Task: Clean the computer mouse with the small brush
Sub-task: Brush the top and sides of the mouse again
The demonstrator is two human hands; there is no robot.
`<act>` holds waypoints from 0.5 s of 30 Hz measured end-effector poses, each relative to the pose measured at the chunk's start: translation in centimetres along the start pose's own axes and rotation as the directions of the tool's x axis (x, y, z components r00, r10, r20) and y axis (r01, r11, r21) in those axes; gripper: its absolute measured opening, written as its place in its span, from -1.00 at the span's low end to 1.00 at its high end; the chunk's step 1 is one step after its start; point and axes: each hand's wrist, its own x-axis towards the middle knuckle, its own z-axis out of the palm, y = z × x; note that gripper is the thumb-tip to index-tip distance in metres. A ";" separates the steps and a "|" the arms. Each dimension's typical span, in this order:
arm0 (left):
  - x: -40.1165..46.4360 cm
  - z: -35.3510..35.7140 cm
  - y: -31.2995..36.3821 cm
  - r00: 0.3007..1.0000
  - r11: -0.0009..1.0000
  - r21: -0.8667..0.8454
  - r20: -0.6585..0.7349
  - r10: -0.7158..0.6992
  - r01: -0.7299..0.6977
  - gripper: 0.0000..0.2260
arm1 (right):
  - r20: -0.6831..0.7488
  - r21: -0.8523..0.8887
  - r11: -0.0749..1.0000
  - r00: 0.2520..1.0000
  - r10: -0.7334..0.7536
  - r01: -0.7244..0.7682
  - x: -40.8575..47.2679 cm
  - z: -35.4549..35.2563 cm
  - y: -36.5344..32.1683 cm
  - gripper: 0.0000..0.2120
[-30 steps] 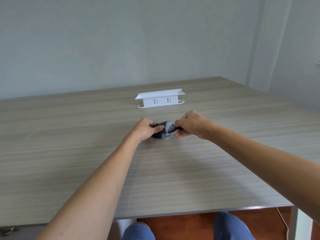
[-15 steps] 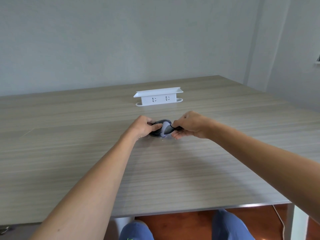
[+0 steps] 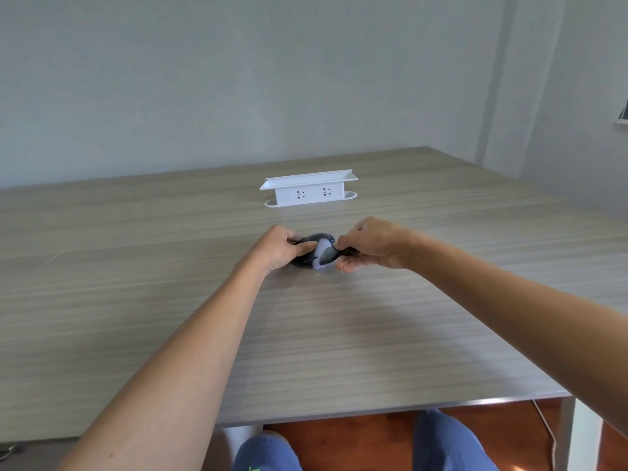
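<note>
A black computer mouse (image 3: 314, 239) lies on the wooden table (image 3: 306, 334), near its middle. My left hand (image 3: 280, 248) grips the mouse from the left, thumb across its near side, and hides most of it. My right hand (image 3: 372, 244) pinches the dark handle of a small brush (image 3: 328, 254). The brush has a dark ferrule and pale bristles, and those bristles rest on the right part of the mouse.
A white power strip holder (image 3: 309, 192) with two sockets stands just behind the mouse. The table's near edge runs along the bottom, with my knees and a red-brown floor below. Grey walls close the back and right.
The brush head has shifted slightly over the mouse between frames, and my right hand moved a little with it. My left hand keeps its hold on the mouse.
</note>
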 end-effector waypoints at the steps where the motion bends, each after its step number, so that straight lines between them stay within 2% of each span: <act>1: 0.0 0.0 0.0 1.000 1.000 -0.004 -0.002 0.004 -0.004 -0.74 | -0.051 0.018 1.000 0.999 0.001 0.000 0.4 -0.2 0.1 -0.76; 4: 0.0 0.0 -0.1 1.000 1.000 -0.011 0.002 0.005 -0.005 -0.74 | -0.200 -0.041 0.999 0.979 -0.033 0.025 1.1 -0.9 0.1 -0.71; 6: -0.1 0.0 -0.1 1.000 1.000 -0.002 0.004 0.010 -0.010 -0.74 | -0.165 -0.079 0.996 0.984 -0.061 0.048 0.8 -0.7 0.0 -0.76; 8: -0.2 -0.1 0.1 1.000 1.000 0.003 0.004 0.019 -0.019 -0.74 | -0.049 -0.086 0.995 0.997 -0.059 0.055 0.2 -0.2 -0.1 -0.81; 10: -0.3 -0.1 0.3 1.000 1.000 0.019 0.011 0.012 -0.013 -0.73 | 0.023 -0.101 0.993 0.998 -0.051 0.053 -0.5 0.3 -0.3 -0.77; 12: -0.3 -0.1 0.3 1.000 1.000 0.014 0.013 0.009 -0.010 -0.72 | 0.021 -0.107 0.993 0.999 -0.045 0.047 -0.6 0.2 -0.4 -0.73; 15: -0.3 0.0 0.1 1.000 1.000 -0.025 0.006 0.006 -0.005 -0.73 | -0.078 -0.097 0.994 0.995 -0.059 0.051 0.1 -0.5 -0.6 -0.73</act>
